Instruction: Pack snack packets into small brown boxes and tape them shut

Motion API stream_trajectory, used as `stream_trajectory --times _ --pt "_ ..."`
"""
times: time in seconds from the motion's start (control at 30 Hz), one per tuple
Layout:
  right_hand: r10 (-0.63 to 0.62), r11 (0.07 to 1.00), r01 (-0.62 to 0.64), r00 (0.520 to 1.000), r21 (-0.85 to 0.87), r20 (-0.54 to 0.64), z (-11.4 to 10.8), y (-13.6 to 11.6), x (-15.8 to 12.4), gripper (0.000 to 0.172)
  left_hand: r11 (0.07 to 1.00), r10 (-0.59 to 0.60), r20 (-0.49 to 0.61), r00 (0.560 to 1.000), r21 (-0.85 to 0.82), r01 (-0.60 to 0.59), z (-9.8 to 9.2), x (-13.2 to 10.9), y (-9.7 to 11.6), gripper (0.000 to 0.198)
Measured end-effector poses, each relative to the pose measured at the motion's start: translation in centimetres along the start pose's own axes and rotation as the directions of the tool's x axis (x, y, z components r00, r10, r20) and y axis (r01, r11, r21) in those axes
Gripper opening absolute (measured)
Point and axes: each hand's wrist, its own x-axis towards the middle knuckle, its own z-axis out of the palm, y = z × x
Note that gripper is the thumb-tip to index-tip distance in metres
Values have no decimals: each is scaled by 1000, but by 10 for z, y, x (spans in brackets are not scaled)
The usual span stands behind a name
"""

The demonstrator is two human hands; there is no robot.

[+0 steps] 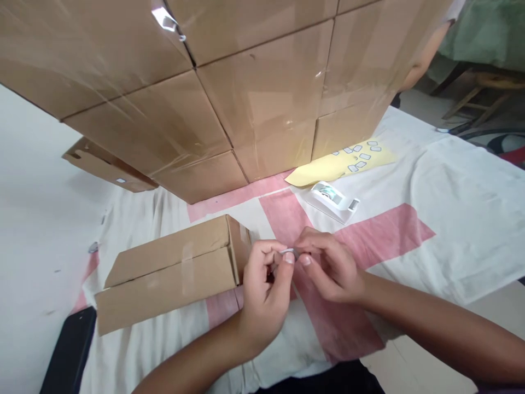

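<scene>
My left hand [264, 293] pinches a small, thin grey-white piece [290, 251] between thumb and fingertips. The piece is too small to name. From the other side, my right hand [330, 266] closes its thumb and forefinger at the same piece, partly hiding it. Just left of my hands lies a closed cardboard box [172, 273] with clear tape over its seam. Beyond my right hand a white tape dispenser [334, 201] holds a roll of clear tape. Behind it is a yellow sheet [314, 171] bearing several small white labels with dark outlines.
A wall of stacked, taped cardboard cartons [262, 109] rises at the back. An open carton [109, 167] sits at the left, by the white wall. A black phone [68, 350] is at lower left. Another person's arm [424, 57] shows behind the cartons, near a wooden stool [484, 90].
</scene>
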Motion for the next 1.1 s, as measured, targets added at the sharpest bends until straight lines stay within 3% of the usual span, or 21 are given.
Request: stream_trajectory --times 0.17,0.37,0.63,0.77,0.9,1.1 --pt "33 999 -33 999 -29 30 -9 0 8 18 991 53 37 998 123 -57 -3 4 -6 3" --pt "115 993 -114 988 -15 101 -12 3 11 15 981 101 46 994 160 -107 -6 7 -8 10" --pt "-27 998 35 989 -52 147 -14 7 14 19 989 100 79 992 103 -108 -6 10 1 7" --pt "-138 983 155 977 -101 160 -14 12 11 19 998 34 46 998 44 -36 -5 9 4 4" --pt "-170 972 193 972 -135 163 -15 14 10 20 998 -27 19 999 -59 28 -2 7 2 10" --pt "-186 965 212 968 -154 168 -17 15 12 20 990 53 -27 998 -128 -56 0 8 -1 27"
